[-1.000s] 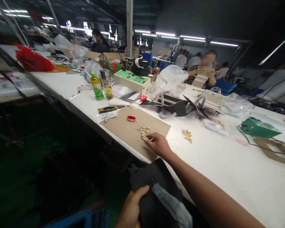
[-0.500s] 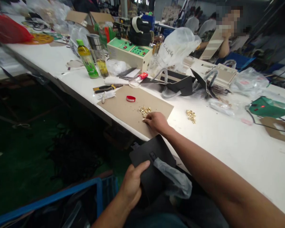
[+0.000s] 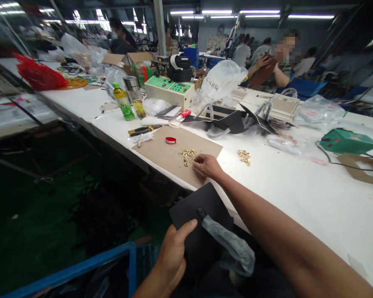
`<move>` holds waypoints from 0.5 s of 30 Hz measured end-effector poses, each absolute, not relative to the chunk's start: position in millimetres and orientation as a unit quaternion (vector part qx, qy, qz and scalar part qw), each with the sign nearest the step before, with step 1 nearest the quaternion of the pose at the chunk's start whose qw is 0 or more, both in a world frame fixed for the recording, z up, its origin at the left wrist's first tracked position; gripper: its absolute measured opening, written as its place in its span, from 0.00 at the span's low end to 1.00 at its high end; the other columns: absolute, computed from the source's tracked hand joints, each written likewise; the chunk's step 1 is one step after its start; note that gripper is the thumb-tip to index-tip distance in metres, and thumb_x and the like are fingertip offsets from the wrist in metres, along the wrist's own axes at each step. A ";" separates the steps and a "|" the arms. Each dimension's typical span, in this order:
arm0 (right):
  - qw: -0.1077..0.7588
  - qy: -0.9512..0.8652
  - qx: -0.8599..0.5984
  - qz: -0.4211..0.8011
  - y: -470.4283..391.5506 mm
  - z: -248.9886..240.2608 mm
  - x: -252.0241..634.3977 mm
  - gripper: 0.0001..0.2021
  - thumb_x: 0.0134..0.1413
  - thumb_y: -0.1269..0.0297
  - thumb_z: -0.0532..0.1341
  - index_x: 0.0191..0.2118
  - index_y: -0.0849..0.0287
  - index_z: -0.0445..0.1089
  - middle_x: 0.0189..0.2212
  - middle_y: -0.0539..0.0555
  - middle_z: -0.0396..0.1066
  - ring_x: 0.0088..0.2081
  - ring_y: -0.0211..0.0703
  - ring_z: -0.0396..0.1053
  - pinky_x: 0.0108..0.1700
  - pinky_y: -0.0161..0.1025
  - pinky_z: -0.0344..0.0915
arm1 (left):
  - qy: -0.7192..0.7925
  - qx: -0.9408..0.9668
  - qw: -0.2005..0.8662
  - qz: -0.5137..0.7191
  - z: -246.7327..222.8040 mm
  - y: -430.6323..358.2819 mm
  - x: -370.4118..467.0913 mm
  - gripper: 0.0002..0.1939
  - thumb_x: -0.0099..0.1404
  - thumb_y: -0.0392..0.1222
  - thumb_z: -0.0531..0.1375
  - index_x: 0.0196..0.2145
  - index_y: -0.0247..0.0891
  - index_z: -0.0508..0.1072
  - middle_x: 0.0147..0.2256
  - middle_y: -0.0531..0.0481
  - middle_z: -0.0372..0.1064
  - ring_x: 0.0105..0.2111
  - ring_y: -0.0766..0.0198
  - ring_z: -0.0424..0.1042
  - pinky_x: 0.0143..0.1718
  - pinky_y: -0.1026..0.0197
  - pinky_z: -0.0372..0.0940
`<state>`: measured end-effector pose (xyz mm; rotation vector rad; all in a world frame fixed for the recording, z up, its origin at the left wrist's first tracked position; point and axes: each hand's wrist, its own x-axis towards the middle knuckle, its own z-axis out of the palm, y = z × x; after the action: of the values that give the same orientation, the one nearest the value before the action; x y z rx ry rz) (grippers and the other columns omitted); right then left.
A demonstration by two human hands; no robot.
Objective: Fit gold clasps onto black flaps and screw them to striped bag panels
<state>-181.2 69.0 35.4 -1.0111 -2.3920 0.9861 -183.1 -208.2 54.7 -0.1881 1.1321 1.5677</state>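
A black panel with a plastic-wrapped handle is gripped by my left hand, thumb on its face, below the table's front edge. My right hand rests over the brown board, its fingers pinched together beside a pile of gold metal pieces. Whatever lies between those fingertips is too small to make out. A red band lies on the board, left of the pile. Another gold pile sits on the white table to the right.
Behind the board are pliers, a green-labelled bottle, a control box and black bag parts. A green box with a cable stands at right. A blue crate is below left. A person works across the table.
The view has tilted up, showing more of the room. My right hand has shifted slightly off the near edge of the gold pile. My left hand still holds the panel.
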 end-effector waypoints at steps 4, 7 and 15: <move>0.225 -0.808 -0.354 0.413 58.3 48.6 -131.6 0.09 0.59 0.63 0.64 0.41 0.61 0.77 0.34 0.53 0.79 0.34 0.41 0.74 0.39 0.36 0.67 | 0.484 -0.065 0.565 0.665 55.9 -202.1 -179.4 0.26 0.56 0.40 0.74 0.52 0.31 0.80 0.44 0.37 0.83 0.49 0.43 0.82 0.57 0.47 0.73; 0.263 -0.766 -0.351 0.469 40.2 64.1 -83.2 0.13 0.60 0.56 0.64 0.42 0.61 0.76 0.34 0.53 0.78 0.34 0.40 0.74 0.38 0.36 0.69 | 0.499 -0.050 0.559 0.661 60.2 -191.4 -174.3 0.27 0.54 0.38 0.74 0.52 0.30 0.80 0.43 0.38 0.84 0.46 0.43 0.83 0.55 0.46 0.74; 0.331 -0.691 -0.398 0.504 -42.9 109.9 35.4 0.10 0.58 0.55 0.69 0.38 0.57 0.78 0.31 0.50 0.78 0.31 0.40 0.72 0.34 0.36 0.66 | 0.536 0.131 0.524 0.649 72.1 -166.7 -137.6 0.30 0.57 0.47 0.75 0.55 0.30 0.79 0.47 0.39 0.83 0.49 0.45 0.81 0.57 0.49 0.72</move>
<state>35.4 -42.9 109.9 -1.0404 -1.8074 1.3166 -137.6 -166.7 72.1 0.3134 1.2825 1.5531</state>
